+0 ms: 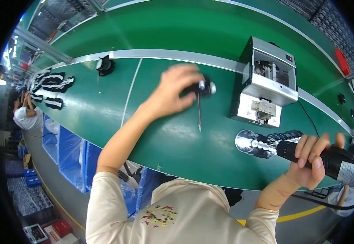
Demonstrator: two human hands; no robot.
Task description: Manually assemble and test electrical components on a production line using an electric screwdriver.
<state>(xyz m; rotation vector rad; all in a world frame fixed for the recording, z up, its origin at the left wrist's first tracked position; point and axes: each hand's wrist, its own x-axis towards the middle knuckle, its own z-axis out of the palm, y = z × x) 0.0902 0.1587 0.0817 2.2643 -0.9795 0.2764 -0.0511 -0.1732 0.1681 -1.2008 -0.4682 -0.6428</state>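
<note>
My left hand [175,90], smeared by motion, is closed on a small black part [202,86] with a pale round end, just over the green bench. From that part a thin reddish wire [199,112] hangs toward the bench, ending in a small white tip. On the right, my right hand [311,158] is wrapped round a black electric screwdriver [339,164], its nose pointing left. Just past the nose lie several shiny reflector cups [246,141] with black bodies, in a row on the bench.
A metal bench machine [266,81] with an open front stands at the back right, its black cable [307,118] trailing right. One black part [105,66] sits at the back left. Rows of black-and-white parts [55,85] lie far left, near another person [28,116]. Blue bins [71,156] stand below the bench.
</note>
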